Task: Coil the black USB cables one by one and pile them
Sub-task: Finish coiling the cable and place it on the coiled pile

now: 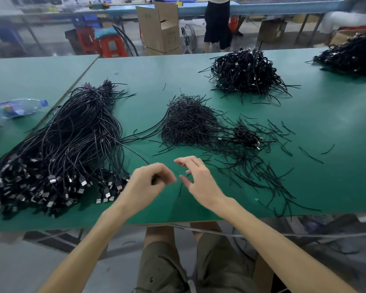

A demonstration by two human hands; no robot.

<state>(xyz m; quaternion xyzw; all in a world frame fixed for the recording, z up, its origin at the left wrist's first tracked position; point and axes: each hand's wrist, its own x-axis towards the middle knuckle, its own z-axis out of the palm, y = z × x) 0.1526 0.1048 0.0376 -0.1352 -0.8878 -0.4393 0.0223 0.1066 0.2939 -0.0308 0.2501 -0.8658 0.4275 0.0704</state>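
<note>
A big bundle of uncoiled black USB cables (72, 140) lies on the left of the green table (325, 127), plugs toward me. My left hand (148, 185) is shut on the end of one cable that runs back toward that bundle. My right hand (199, 180) hovers just to its right, fingers spread, pinching nothing I can make out; a short black tie (181, 187) lies below it. A heap of black twist ties (188, 123) sits in the middle. One coiled cable (246, 135) rests to its right. A pile of coiled cables (247, 75) stands farther back.
Loose ties (262, 176) are scattered on the right near the table's front edge. A plastic water bottle (19, 107) lies at the far left. Another cable pile (353, 56) sits at the far right. Behind the table are cardboard boxes (161, 30), red stools and a standing person (218, 24).
</note>
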